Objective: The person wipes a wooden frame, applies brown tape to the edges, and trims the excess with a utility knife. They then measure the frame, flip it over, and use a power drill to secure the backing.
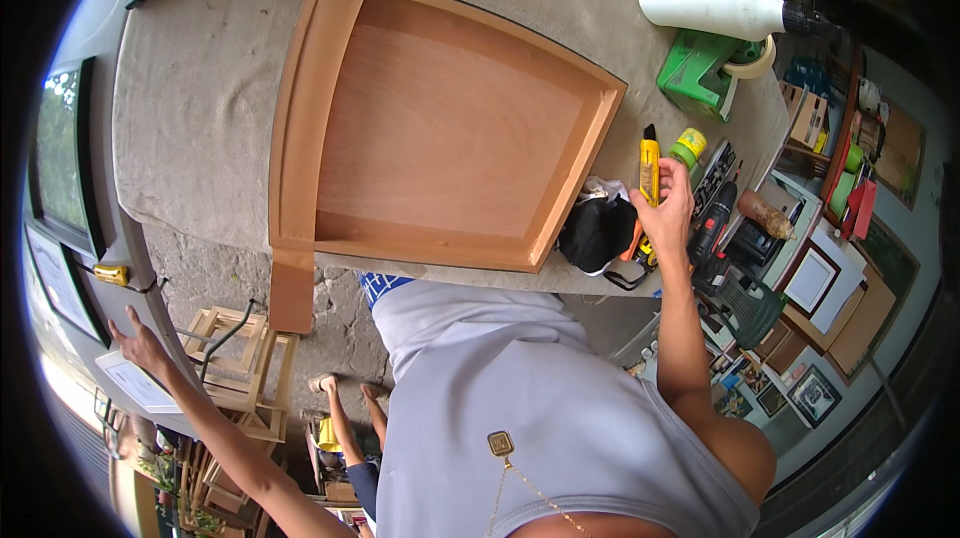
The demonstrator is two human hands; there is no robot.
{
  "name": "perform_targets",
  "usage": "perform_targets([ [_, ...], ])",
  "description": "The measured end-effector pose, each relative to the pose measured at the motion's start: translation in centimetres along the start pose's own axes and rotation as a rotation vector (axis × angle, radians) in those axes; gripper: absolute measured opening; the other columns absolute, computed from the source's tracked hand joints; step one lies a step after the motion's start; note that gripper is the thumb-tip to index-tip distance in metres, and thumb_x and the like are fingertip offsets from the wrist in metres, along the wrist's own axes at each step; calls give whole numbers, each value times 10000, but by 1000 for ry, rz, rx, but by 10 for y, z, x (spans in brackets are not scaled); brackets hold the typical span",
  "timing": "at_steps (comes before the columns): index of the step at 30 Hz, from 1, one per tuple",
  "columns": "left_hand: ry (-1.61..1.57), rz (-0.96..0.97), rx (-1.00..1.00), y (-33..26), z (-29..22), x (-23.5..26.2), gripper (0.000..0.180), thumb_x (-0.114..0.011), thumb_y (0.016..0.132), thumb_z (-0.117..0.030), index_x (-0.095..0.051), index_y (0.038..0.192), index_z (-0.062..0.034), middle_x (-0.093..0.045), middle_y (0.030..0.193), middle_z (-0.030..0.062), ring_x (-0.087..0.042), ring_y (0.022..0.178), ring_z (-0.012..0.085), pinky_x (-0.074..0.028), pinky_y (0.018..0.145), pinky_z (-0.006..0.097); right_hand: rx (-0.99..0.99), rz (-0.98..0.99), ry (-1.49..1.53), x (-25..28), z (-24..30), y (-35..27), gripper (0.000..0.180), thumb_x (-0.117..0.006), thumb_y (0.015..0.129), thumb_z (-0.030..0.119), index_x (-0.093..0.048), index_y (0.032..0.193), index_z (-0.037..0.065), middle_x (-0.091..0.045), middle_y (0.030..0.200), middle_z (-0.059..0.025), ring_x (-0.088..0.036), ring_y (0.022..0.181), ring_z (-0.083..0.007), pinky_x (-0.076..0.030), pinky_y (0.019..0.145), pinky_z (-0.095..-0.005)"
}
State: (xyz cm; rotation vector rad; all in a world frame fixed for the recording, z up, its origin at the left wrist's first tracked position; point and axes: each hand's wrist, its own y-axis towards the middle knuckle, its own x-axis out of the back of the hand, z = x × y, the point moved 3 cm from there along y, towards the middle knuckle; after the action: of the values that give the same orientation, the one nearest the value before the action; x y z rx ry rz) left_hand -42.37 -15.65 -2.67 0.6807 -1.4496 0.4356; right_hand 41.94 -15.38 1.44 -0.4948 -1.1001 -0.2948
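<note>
Head view: right hand (668,210) pinches yellow utility knife (649,166), long axis upright, blade end up, beside wooden frame (440,128); left hand (140,343) spread.

Cloth-covered table (200,88), wooden frame (440,128) (back up)

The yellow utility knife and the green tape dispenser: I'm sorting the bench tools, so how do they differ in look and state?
The yellow utility knife is slim and long; the green tape dispenser is squat and blocky. The knife lies under the right hand, whose fingers touch it; the dispenser stands untouched at the far edge, beside a white bottle. The left hand is far from both. Both tools rest on the cloth-covered table.
</note>
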Motion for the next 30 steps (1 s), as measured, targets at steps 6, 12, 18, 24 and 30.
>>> perform_targets([
  [6,-210,358,175,34,62,-45,635,-494,909,-516,-455,1356,-67,-521,1304,190,-497,1193,291,-362,996,345,-272,76,589,2,-30,5,531,-679,695,-86,-488,1186,-18,-582,1071,-108,-594,945,-171,-485,832,-273],
  [12,310,262,-698,65,119,-94,458,-409,851,2,-584,1255,-124,-580,1279,48,-488,1210,281,-415,996,371,-50,14,345,2,-23,2,458,-698,755,-40,-503,1168,-16,-569,1133,-125,-570,1062,-226,-437,944,-337],
  [18,-40,142,287,20,9,-31,837,-620,741,-677,-547,1218,7,-557,1198,186,-558,1072,305,-444,908,392,62,-124,246,-1,-33,-3,425,-532,896,18,-415,1299,-44,-533,1242,-216,-573,1037,-278,-471,830,-315],
  [24,-34,-111,387,16,-14,-9,885,-604,709,-720,-511,1243,-21,-570,1085,197,-563,1051,316,-457,887,399,0,-27,595,-1,11,10,454,-452,973,110,-334,1401,17,-562,1133,-159,-553,763,-166,-431,585,-252],
  [30,-86,30,119,55,-29,-60,872,-583,721,-728,-482,1247,-41,-620,1016,162,-628,913,322,-498,756,419,-237,17,729,-9,73,4,403,-514,962,180,-427,1323,22,-627,975,-168,-524,563,-107,-411,449,-211],
])
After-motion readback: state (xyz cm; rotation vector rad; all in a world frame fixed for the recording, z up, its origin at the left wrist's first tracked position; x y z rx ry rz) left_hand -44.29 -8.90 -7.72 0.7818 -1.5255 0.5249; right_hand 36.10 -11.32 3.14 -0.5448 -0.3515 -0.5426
